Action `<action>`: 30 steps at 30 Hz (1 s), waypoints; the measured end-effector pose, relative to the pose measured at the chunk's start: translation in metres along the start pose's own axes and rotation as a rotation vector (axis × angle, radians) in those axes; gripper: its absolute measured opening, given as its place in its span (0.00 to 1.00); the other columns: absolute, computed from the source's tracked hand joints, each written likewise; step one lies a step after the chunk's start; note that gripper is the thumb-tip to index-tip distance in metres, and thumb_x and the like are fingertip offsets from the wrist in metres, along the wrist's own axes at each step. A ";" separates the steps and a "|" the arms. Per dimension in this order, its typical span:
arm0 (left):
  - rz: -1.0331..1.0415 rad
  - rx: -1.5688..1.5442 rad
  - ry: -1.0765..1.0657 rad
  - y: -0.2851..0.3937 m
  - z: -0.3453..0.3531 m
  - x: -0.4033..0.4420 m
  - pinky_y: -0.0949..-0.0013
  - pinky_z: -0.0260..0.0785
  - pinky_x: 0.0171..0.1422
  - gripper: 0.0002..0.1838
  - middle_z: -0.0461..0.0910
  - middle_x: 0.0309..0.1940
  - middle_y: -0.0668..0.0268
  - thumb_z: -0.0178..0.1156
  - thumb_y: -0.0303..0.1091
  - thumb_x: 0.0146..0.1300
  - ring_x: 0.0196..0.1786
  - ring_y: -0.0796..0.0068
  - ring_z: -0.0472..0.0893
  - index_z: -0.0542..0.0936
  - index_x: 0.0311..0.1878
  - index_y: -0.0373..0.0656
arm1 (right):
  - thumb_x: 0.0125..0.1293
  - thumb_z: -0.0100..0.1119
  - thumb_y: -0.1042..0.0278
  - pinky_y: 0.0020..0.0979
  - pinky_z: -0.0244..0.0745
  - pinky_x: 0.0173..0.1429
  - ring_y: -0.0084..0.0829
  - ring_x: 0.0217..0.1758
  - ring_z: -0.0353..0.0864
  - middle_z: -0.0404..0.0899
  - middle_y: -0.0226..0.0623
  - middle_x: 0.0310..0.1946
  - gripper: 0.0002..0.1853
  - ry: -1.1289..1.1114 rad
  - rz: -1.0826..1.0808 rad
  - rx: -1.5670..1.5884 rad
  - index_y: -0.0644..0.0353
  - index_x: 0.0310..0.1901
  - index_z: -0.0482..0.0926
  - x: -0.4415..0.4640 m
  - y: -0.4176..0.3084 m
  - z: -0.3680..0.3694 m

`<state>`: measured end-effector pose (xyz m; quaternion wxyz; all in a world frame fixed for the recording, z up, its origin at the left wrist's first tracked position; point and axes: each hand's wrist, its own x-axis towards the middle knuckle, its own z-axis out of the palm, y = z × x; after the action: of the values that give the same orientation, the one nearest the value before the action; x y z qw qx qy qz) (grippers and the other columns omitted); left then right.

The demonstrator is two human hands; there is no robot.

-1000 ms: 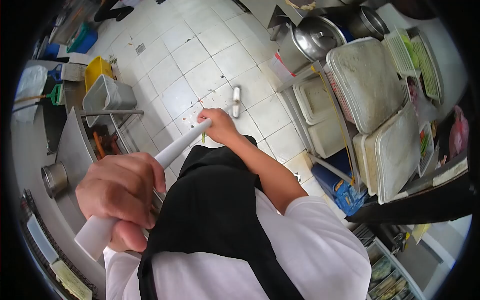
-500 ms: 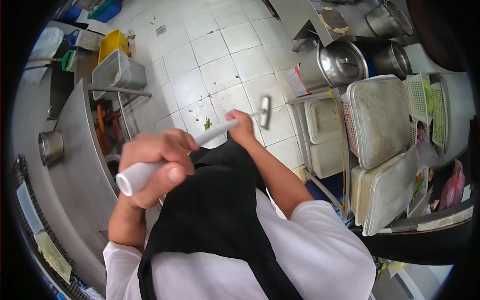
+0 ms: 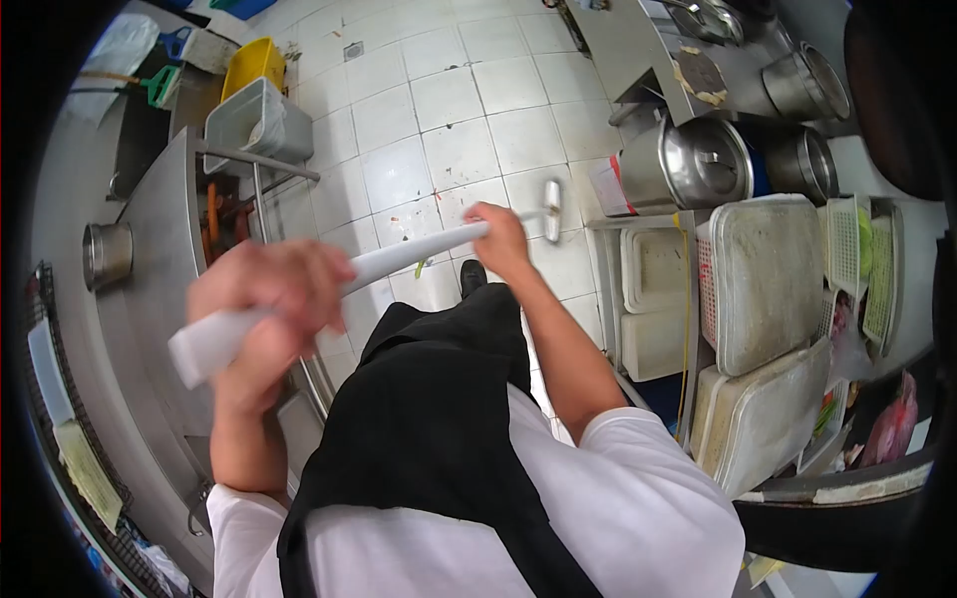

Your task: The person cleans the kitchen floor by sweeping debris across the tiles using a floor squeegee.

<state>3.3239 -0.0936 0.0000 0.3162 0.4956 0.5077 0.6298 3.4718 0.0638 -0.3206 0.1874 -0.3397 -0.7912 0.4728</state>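
My left hand (image 3: pixel 269 309), blurred by motion, is wrapped round the upper end of a long white pole (image 3: pixel 414 252). Farther down the same pole, my right hand (image 3: pixel 501 241) is closed round it. The pole slants away from me toward the floor, where its narrow white head (image 3: pixel 552 210) rests on the tiles (image 3: pixel 454 149). Small scraps and a green piece (image 3: pixel 421 268) lie on the floor left of the head.
A steel table (image 3: pixel 159 299) with a pot (image 3: pixel 108 255) runs along the left, near a grey bin (image 3: pixel 257 125) and a yellow bin (image 3: pixel 253 68). Large steel pots (image 3: pixel 688 164), lidded tubs (image 3: pixel 768 284) and a rack line the right. My shoe (image 3: pixel 473 278) shows below.
The pole's head has shifted right across the view. My left hand has dropped slightly and moved left since half a second ago, and a shoe has come into view.
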 end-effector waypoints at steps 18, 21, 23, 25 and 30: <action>0.029 0.211 0.062 0.022 -0.012 -0.019 0.60 0.73 0.41 0.22 0.74 0.16 0.70 0.71 0.50 0.68 0.21 0.74 0.72 0.78 0.26 0.43 | 0.61 0.61 0.76 0.45 0.78 0.57 0.50 0.44 0.84 0.86 0.41 0.35 0.07 -0.199 -0.248 0.071 0.54 0.39 0.85 0.061 -0.049 0.092; 0.067 0.092 -0.041 0.039 -0.020 -0.028 0.64 0.67 0.38 0.20 0.65 0.11 0.77 0.66 0.47 0.70 0.16 0.78 0.66 0.74 0.25 0.48 | 0.62 0.61 0.75 0.45 0.76 0.57 0.50 0.43 0.83 0.85 0.42 0.34 0.05 -0.186 -0.261 0.046 0.56 0.37 0.84 0.027 -0.058 0.070; 0.064 0.044 -0.087 0.034 -0.034 -0.039 0.64 0.68 0.39 0.19 0.67 0.12 0.77 0.63 0.48 0.71 0.17 0.79 0.69 0.74 0.27 0.49 | 0.59 0.62 0.76 0.47 0.75 0.54 0.51 0.43 0.82 0.85 0.44 0.34 0.04 -0.132 -0.152 0.008 0.56 0.36 0.82 -0.009 -0.053 0.056; -0.026 -0.069 0.065 0.019 -0.036 -0.048 0.60 0.73 0.39 0.23 0.76 0.16 0.71 0.70 0.54 0.69 0.18 0.75 0.72 0.79 0.28 0.45 | 0.57 0.64 0.77 0.48 0.76 0.51 0.52 0.43 0.82 0.84 0.44 0.33 0.05 -0.060 -0.048 -0.060 0.56 0.35 0.82 -0.050 -0.035 0.045; -0.232 -0.172 -0.235 -0.043 -0.021 -0.057 0.51 0.76 0.60 0.11 0.86 0.33 0.58 0.68 0.35 0.67 0.44 0.57 0.87 0.84 0.37 0.35 | 0.68 0.62 0.71 0.50 0.75 0.52 0.54 0.42 0.82 0.84 0.45 0.34 0.02 0.075 0.122 -0.162 0.57 0.37 0.82 -0.124 0.042 0.011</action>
<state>3.3168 -0.1393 -0.0578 0.4850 0.4749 0.4655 0.5680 3.5670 -0.0186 -0.3596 0.1597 -0.4189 -0.7970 0.4047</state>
